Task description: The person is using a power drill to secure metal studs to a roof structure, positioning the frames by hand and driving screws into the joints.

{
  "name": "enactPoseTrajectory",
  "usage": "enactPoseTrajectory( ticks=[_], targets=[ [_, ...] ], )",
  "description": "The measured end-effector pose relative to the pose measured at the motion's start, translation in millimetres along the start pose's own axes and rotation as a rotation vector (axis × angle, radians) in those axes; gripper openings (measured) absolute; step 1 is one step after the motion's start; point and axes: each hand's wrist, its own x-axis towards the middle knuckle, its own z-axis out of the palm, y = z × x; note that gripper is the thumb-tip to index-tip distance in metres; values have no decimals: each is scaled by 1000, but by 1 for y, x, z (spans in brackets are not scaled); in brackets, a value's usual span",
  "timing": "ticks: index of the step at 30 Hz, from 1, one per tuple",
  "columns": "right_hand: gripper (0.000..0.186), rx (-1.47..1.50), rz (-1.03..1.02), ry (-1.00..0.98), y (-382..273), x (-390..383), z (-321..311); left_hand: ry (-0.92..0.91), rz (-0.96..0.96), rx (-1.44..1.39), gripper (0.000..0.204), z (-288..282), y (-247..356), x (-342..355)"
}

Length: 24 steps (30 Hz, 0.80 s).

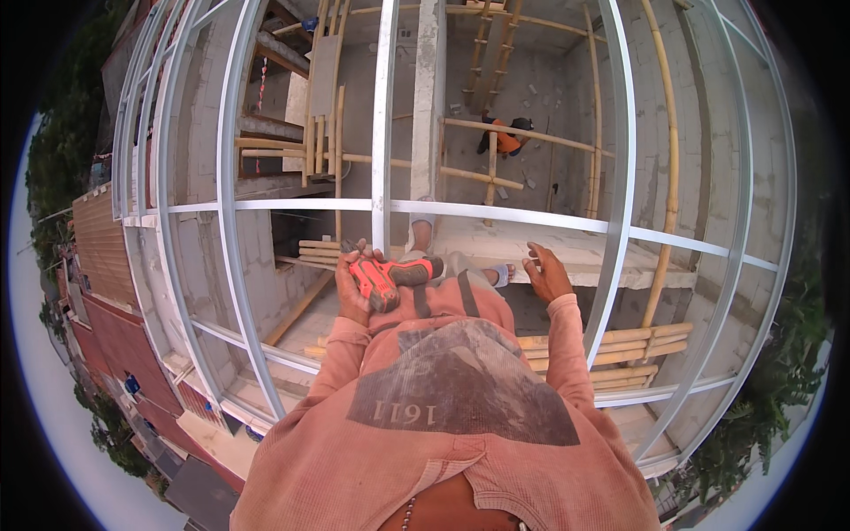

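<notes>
My left hand [351, 294] is wrapped round a red and black cordless drill [382, 281], held close in front of my waist. The drill lies roughly sideways, one end pointing right across my body. Nothing is in my right hand [550, 274], which hovers to the right of my body with its fingers apart. Just ahead of both hands runs a thin silver metal crossbar [513, 219]. A long metal channel [382, 115] meets it between my hands, and another metal rafter [617, 177] passes to the right of my right hand.
I stand high on a concrete ledge [567, 248] inside an open roof frame. Bamboo poles [666, 177] and a narrow concrete beam [427, 106] cross the drop. Far below, a person in an orange top [507, 142] bends over the floor. Bundled bamboo [611, 354] lies behind my right arm.
</notes>
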Motion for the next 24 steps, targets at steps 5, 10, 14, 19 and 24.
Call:
enactPoseTrajectory(
  ticks=[5,10,14,19,24],
  targets=[
    [44,16,52,-52,8,-7,13,-25,-8,26,24,13,8,10],
    [49,62,138,-118,25,-16,30,15,-53,65,29,5,-2,13],
    [47,63,99,-104,36,-16,33,4,-59,50,33,6,-11,8],
    [46,51,123,-93,41,-20,26,14,-30,83,29,10,-18,-1],
    [46,12,127,-86,39,-23,21,11,-71,63,32,9,-19,2]
  ],
)
